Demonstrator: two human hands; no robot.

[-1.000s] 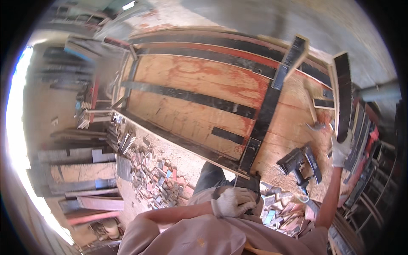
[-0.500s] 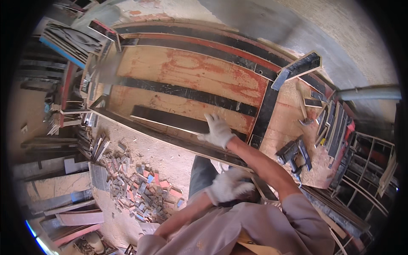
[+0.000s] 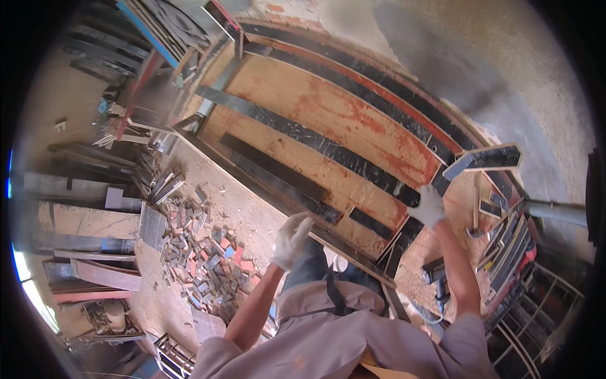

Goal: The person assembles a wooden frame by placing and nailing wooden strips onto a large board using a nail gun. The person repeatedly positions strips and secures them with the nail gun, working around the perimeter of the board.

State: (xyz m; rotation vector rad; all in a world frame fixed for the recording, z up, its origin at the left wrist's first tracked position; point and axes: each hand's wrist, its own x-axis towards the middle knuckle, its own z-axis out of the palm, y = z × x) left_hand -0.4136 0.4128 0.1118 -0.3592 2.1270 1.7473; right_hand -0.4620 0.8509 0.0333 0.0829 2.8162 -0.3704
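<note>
- A heap of small scrap wood offcuts (image 3: pixel 202 252) lies on the sandy floor, far left.
- The left gloved hand (image 3: pixel 291 239) hovers, grip loosely open and empty, near the short dark metal strips (image 3: pixel 278 180).
- The right gloved hand (image 3: pixel 429 207) closes its grip on the long black metal bar (image 3: pixel 315 142) lying across the reddish plywood surface (image 3: pixel 328 107); it is best lifted level, steadied with both hands.

Rough wooden board (image 3: pixel 328 114) – matt black strips (image 3: pixel 303 136)

Both gloved hands outstretched: left hand (image 3: pixel 291 240) loosely curled, right hand (image 3: pixel 429 207) seemingly closed, gripping.
</note>
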